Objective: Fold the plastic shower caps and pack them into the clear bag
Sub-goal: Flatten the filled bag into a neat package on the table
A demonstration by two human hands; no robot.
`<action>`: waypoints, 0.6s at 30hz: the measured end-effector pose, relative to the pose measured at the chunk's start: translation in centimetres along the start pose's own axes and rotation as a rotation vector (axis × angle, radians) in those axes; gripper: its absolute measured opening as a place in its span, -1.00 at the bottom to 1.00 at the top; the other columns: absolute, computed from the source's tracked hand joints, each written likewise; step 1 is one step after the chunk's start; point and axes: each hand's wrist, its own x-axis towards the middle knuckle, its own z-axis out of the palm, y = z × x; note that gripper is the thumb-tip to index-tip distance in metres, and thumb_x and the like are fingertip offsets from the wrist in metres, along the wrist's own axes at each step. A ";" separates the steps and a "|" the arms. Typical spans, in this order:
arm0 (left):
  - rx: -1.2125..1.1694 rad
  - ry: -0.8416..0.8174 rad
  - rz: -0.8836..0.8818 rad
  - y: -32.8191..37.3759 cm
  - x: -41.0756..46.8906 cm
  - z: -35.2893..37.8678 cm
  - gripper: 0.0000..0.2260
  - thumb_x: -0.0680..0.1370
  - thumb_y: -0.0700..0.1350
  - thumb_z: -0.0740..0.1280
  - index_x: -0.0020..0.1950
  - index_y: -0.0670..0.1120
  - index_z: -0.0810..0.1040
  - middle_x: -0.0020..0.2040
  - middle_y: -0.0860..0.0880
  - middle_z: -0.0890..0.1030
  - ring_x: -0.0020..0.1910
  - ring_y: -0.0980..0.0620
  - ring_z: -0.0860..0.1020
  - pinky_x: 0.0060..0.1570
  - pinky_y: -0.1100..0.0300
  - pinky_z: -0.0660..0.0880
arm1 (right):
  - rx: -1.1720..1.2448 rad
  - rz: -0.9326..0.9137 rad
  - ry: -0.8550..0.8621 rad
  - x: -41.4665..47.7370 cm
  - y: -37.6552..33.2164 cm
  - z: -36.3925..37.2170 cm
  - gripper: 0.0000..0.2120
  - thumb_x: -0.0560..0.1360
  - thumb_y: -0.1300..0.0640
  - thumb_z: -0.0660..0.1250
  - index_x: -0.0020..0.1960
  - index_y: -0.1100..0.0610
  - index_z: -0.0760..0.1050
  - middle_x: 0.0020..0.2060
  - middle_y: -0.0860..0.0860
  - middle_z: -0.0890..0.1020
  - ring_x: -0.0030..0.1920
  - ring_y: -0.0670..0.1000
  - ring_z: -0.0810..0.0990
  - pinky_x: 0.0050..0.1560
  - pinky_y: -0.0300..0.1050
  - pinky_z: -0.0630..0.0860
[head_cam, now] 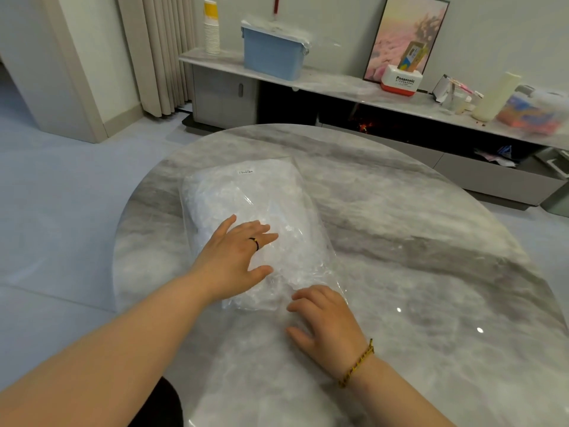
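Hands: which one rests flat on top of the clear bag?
The left hand, wearing a dark ring, lies spread on top of the clear bag; the right hand, with a braided wristband, only rests at the bag's near end.

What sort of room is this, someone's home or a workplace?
Most likely a living room in a home. A long low cabinet runs along the wall with a framed picture leaning on it, floor-length curtains hang beside it, and a round marble table stands in front.
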 end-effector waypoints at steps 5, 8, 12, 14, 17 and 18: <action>0.140 -0.139 0.035 0.3 -0.6 0.0 -0.06 0.20 0.51 -0.02 0.51 0.14 -0.08 0.53 0.10 -0.11 0.49 0.13 -0.18 0.32 0.16 -0.46 | -0.124 -0.007 0.060 -0.2 0.3 1.0 -0.81 0.30 0.07 0.19 -0.25 0.05 0.58 -0.32 -0.08 0.61 -0.14 -0.06 0.38 -0.09 -0.22 0.30; 0.295 -0.163 0.026 0.9 -0.6 0.2 -0.13 0.42 0.34 0.21 0.50 0.10 -0.24 0.52 0.04 -0.22 0.49 0.05 -0.25 0.33 0.06 -0.45 | -0.187 -0.055 0.147 0.3 0.2 1.7 -0.88 0.29 0.20 0.29 -0.38 0.08 0.56 -0.37 -0.07 0.59 -0.17 -0.05 0.36 -0.12 -0.24 0.27; 0.420 -0.126 0.002 1.3 -0.3 0.8 -0.19 0.53 0.20 0.18 0.30 0.04 -0.49 0.52 -0.02 -0.27 0.49 -0.02 -0.25 0.29 0.01 -0.46 | -0.205 -0.085 0.193 0.2 0.2 2.1 -0.89 0.14 0.27 0.44 -0.40 0.09 0.56 -0.37 -0.06 0.60 -0.17 -0.04 0.36 -0.15 -0.23 0.28; 0.454 -0.117 -0.031 1.3 -0.2 0.9 -0.21 0.55 0.17 0.16 0.27 0.04 -0.51 0.52 -0.04 -0.26 0.50 -0.04 -0.24 0.32 -0.02 -0.43 | -0.196 -0.096 0.188 0.0 0.3 2.2 -0.88 0.14 0.28 0.44 -0.39 0.10 0.57 -0.39 -0.05 0.59 -0.20 -0.04 0.36 -0.18 -0.23 0.29; 0.509 -0.103 -0.066 1.1 0.1 0.9 -0.24 0.57 0.14 0.14 0.25 0.06 -0.53 0.52 -0.07 -0.23 0.50 -0.08 -0.22 0.36 -0.07 -0.40 | -0.183 -0.119 0.155 -0.2 0.5 2.1 -0.89 0.14 0.28 0.44 -0.39 0.11 0.58 -0.41 -0.05 0.57 -0.28 -0.01 0.46 -0.24 -0.22 0.33; 0.527 -0.102 -0.086 0.9 0.2 0.9 -0.24 0.58 0.14 0.14 0.24 0.06 -0.53 0.52 -0.08 -0.23 0.50 -0.09 -0.22 0.34 -0.08 -0.43 | -0.183 -0.132 0.136 -0.2 0.5 2.0 -0.88 0.14 0.28 0.46 -0.39 0.11 0.58 -0.42 -0.05 0.57 -0.33 0.00 0.51 -0.27 -0.22 0.36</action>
